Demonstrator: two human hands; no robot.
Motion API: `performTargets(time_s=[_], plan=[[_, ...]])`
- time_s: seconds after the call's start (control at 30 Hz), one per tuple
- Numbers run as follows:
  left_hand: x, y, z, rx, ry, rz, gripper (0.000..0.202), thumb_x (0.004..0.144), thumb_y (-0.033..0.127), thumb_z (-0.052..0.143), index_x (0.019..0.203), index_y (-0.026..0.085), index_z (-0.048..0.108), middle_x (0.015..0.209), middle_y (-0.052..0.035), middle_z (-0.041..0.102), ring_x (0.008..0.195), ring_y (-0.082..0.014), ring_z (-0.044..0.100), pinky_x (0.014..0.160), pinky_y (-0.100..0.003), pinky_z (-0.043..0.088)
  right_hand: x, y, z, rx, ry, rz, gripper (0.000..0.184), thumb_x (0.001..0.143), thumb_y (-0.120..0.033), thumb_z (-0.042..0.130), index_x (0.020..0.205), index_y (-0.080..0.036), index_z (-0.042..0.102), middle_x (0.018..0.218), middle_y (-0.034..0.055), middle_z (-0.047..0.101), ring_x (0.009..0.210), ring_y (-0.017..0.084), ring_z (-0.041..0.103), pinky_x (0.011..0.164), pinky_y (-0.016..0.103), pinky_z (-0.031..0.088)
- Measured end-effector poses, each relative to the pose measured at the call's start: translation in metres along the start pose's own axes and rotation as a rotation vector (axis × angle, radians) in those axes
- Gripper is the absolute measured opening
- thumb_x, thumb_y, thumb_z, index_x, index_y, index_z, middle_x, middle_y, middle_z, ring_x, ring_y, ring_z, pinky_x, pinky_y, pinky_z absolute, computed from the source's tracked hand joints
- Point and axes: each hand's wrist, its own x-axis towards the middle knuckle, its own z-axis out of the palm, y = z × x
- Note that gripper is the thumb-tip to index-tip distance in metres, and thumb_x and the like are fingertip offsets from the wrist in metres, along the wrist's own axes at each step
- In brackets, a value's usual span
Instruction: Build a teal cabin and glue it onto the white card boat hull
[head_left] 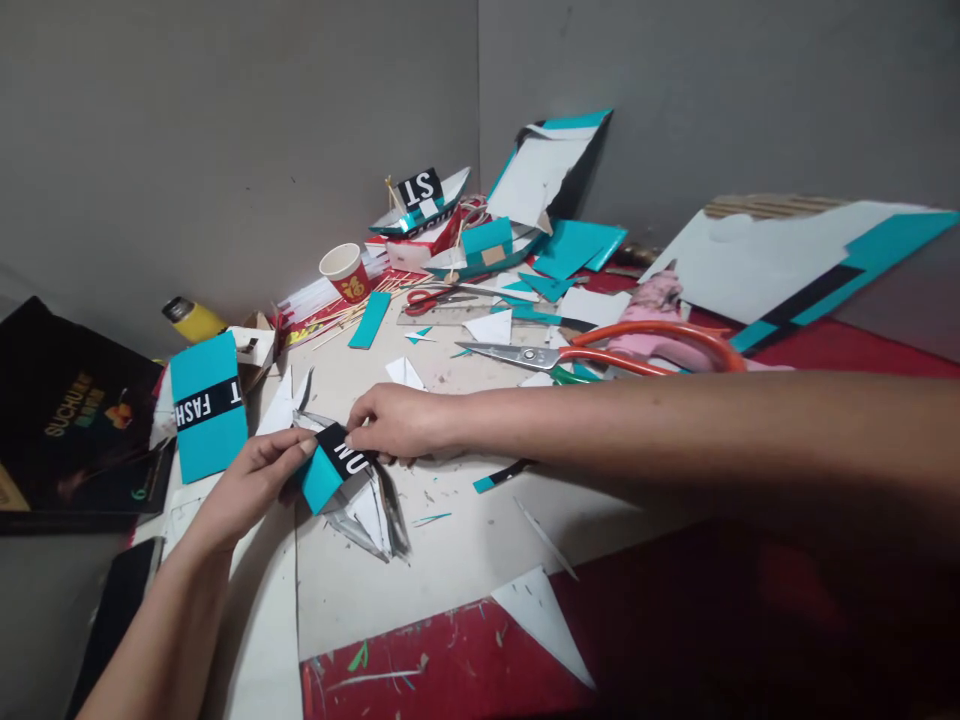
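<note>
A folded teal and black cardboard piece [328,472] with white letters sits over the middle of a small white and grey boat hull [367,515]. My left hand [262,470] pinches the cardboard's left edge between thumb and fingers. On the far right edge, by the black strip, my right hand [394,422] grips the same piece with closed fingertips. The hull lies on the pale board [450,570], its far tip pointing up and left. The undersides of both hands' fingers are partly hidden.
Orange-handled scissors [525,355] lie open beyond my right forearm, among cardboard scraps. Two model boats [424,205] stand at the back near a paper cup [345,272]. A teal panel [210,405] and black box [75,410] are left; a large cardboard sheet [780,265] leans right.
</note>
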Motion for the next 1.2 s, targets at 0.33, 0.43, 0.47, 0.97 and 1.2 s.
performTargets(time_s=[0.33, 0.43, 0.47, 0.97, 1.2], plan=[[0.003, 0.000, -0.002, 0.049, -0.004, 0.035, 0.025, 0.080, 0.044, 0.067, 0.081, 0.020, 0.073, 0.051, 0.0034, 0.048, 0.047, -0.0106, 0.040, 0.046, -0.021, 0.034, 0.014, 0.003, -0.016, 0.054, -0.122, -0.132, 0.039, 0.089, -0.022, 0.048, 0.127, -0.023, 0.057, 0.055, -0.0051, 0.053, 0.042, 0.010, 0.052, 0.043, 0.021, 0.046], [0.001, 0.000, 0.000, 0.022, 0.039, 0.005, 0.025, 0.079, 0.044, 0.068, 0.083, 0.019, 0.073, 0.051, 0.0037, 0.050, 0.044, -0.0095, 0.041, 0.044, -0.020, 0.036, 0.018, 0.004, -0.018, 0.038, -0.173, -0.190, 0.033, 0.089, -0.021, 0.049, 0.119, -0.019, 0.063, 0.054, -0.0052, 0.051, 0.043, 0.010, 0.051, 0.042, 0.019, 0.044], [0.000, 0.001, 0.001, -0.002, 0.067, -0.004, 0.026, 0.078, 0.044, 0.069, 0.085, 0.019, 0.073, 0.052, 0.0037, 0.051, 0.043, -0.0092, 0.041, 0.043, -0.020, 0.037, 0.018, 0.005, -0.018, 0.033, -0.177, -0.207, 0.032, 0.088, -0.022, 0.050, 0.118, -0.018, 0.063, 0.055, -0.0051, 0.051, 0.043, 0.009, 0.050, 0.042, 0.019, 0.042], [-0.006, -0.002, 0.029, -0.230, 0.359, 0.127, 0.023, 0.071, 0.037, 0.077, 0.085, 0.019, 0.074, 0.069, -0.0014, 0.068, 0.063, -0.0135, 0.058, 0.057, -0.022, 0.048, 0.012, 0.011, -0.010, -0.030, -0.047, -0.384, 0.027, 0.088, -0.025, 0.059, 0.109, -0.011, 0.067, 0.065, -0.0040, 0.053, 0.058, 0.009, 0.044, 0.056, 0.021, 0.036], [-0.007, -0.011, 0.031, -0.381, 0.343, 0.136, 0.020, 0.070, 0.035, 0.078, 0.082, 0.020, 0.072, 0.074, -0.0006, 0.069, 0.066, -0.0134, 0.059, 0.061, -0.022, 0.047, 0.010, 0.004, -0.011, -0.021, -0.015, -0.332, 0.035, 0.088, -0.028, 0.060, 0.116, -0.008, 0.063, 0.069, -0.0022, 0.055, 0.062, 0.011, 0.048, 0.057, 0.022, 0.038]])
